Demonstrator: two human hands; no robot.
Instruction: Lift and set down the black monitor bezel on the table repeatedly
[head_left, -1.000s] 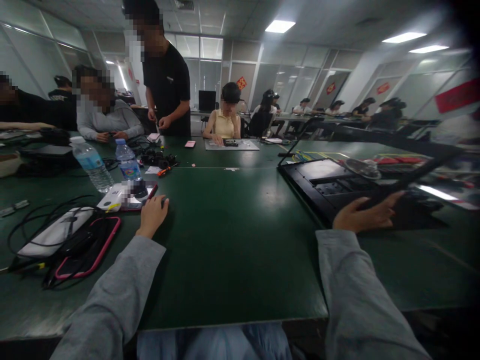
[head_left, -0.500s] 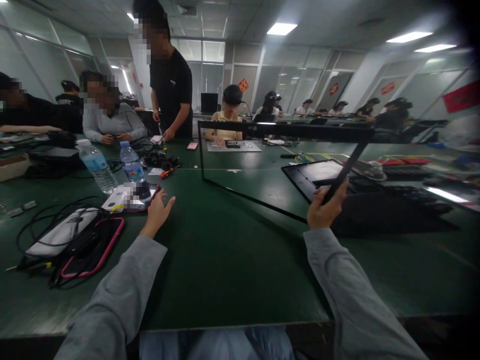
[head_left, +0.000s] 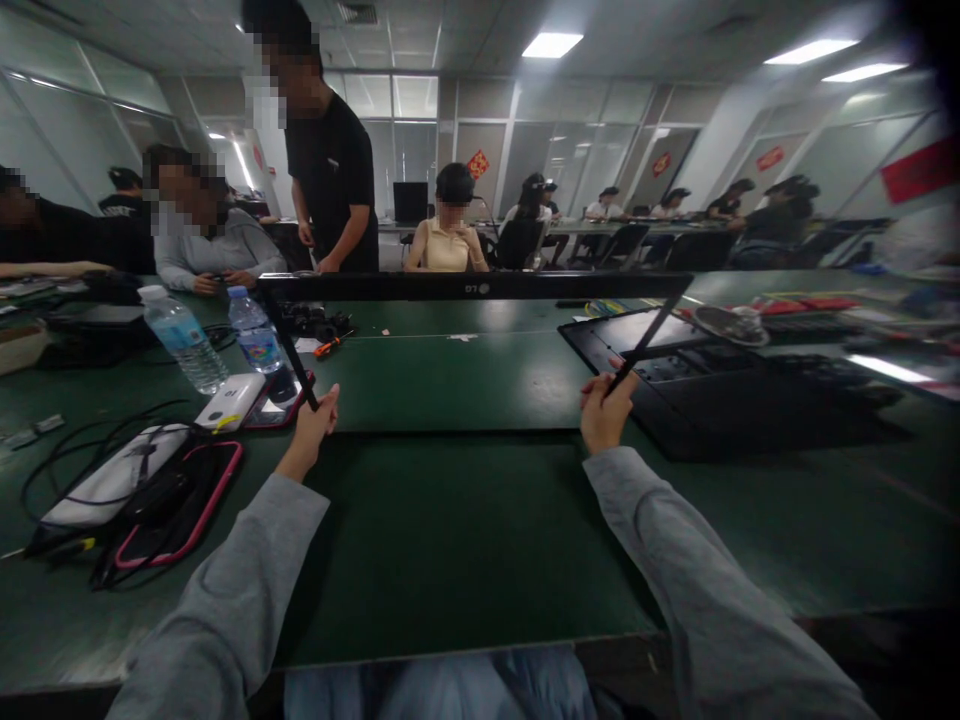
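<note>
A thin black monitor bezel [head_left: 420, 288], an empty rectangular frame with an LG logo, stands tilted over the green table [head_left: 465, 540]. Its wide bar is the far, raised side, and its narrow bar lies low on the near side. My left hand [head_left: 313, 425] is closed around the left side bar. On the right side bar, my right hand [head_left: 607, 410] is closed too. Beside my right hand lies a flat black monitor panel or cover [head_left: 750, 400]. A phone with a pink edge [head_left: 279, 398] lies just left of my left hand.
Two water bottles [head_left: 184, 340] stand at the left behind a white power bank [head_left: 231, 402]. Nearer lie black cables, another white device [head_left: 112, 475] and a pink-edged black case [head_left: 180, 510]. An orange-handled tool [head_left: 328, 347] lies beyond. Several people sit across the table; one stands.
The bezel has swung left and levelled out, facing me. My left hand, open and empty before, now grips its left bar. My right hand has shifted slightly left, still holding on.
</note>
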